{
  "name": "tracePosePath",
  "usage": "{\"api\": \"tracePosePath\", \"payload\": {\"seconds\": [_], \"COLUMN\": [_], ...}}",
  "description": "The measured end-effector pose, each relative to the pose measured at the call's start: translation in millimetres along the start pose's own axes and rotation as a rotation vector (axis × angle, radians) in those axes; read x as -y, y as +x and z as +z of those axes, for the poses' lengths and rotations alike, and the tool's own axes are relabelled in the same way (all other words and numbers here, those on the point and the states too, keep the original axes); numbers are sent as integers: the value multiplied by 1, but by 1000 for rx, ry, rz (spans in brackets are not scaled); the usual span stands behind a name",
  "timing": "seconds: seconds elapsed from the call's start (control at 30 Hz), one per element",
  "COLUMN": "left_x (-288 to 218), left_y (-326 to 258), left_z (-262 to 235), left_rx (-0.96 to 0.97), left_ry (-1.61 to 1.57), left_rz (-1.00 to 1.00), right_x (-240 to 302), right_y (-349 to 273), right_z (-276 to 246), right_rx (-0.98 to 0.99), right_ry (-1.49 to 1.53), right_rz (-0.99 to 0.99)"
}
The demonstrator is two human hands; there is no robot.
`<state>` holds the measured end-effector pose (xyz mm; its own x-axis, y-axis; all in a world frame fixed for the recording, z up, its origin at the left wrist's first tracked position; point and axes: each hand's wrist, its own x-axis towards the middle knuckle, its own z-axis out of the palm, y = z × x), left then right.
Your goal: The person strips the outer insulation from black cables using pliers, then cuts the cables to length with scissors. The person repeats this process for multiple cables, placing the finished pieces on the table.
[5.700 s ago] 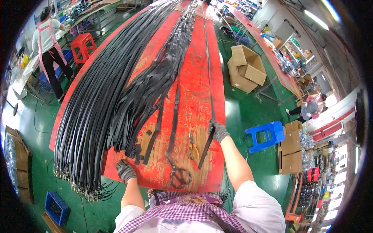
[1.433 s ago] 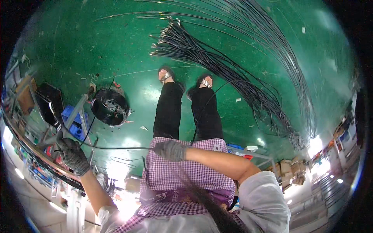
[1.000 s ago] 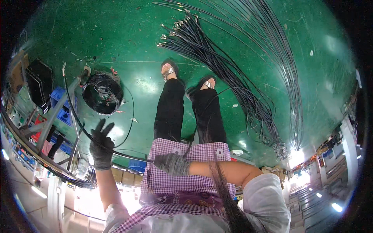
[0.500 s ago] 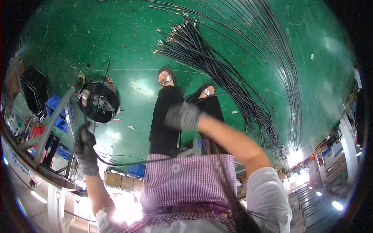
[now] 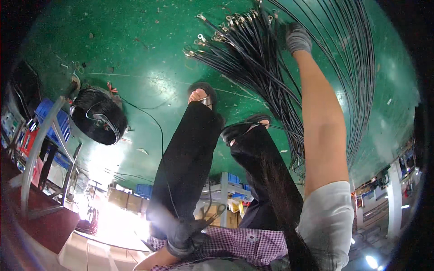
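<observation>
The person is bent far forward, so the view looks down past their own legs to the green floor [image 5: 135, 58]. The right hand [image 5: 298, 38], in a grey knit glove, stretches out to the far right and reaches into a thick bundle of black cables [image 5: 253, 67] that lies fanned across the floor. The glove sits right among the strands near their far ends, touching them, but whether the fingers are closed around any of them I cannot tell. The cable ends, each tipped with a small metal ring terminal [image 5: 200, 17], spread to the far left of that hand. The rest of the bundle sweeps away to the right and curves back toward the near right.

The left hand [image 5: 185, 235], in a dark glove, is near and low, close against the person's checked shirt [image 5: 244, 244]. It is closed around a pair of scissors [image 5: 212, 214], whose handle loops stick out to the right of the glove.

Between the hands stand the person's legs in black trousers [image 5: 190, 158], feet in open sandals [image 5: 202, 92] on the floor. Left of the legs lies a coil of black cable [image 5: 97, 117] on the floor, well apart from the bundle. Farther left stand a grey metal frame [image 5: 40, 144] and blue crates [image 5: 45, 110].
</observation>
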<state>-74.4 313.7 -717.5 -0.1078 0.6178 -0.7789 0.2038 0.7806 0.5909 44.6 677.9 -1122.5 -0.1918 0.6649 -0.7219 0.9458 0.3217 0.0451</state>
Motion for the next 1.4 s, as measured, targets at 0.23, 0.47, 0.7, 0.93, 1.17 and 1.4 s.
{"api": "tracePosePath", "payload": {"seconds": [0.23,0.47,0.7,0.93,1.17,1.4], "left_x": [-29,-82,-115,-169,-178,-166], "left_y": [-14,-114,-227,-424,-588,-690], "left_z": [18,-4,-122,-161,-118,-102], "left_rx": [-322,-389,-965,-1527,-1784,-1786], "left_ry": [-136,-339,-418,14,-605,-716], "left_rz": [-59,-225,88,455,842,837], "right_x": [-16,-21,-47,15,34,60], "right_y": [-188,-425,-653,-809,-955,-1046], "right_z": [-65,-210,-324,-376,-384,-392], "right_rx": [-607,-185,-302,-386,-176,10], "right_ry": [-12,740,769,580,651,800], "right_rz": [-898,-256,-373,-1037,-1240,-1417]}}
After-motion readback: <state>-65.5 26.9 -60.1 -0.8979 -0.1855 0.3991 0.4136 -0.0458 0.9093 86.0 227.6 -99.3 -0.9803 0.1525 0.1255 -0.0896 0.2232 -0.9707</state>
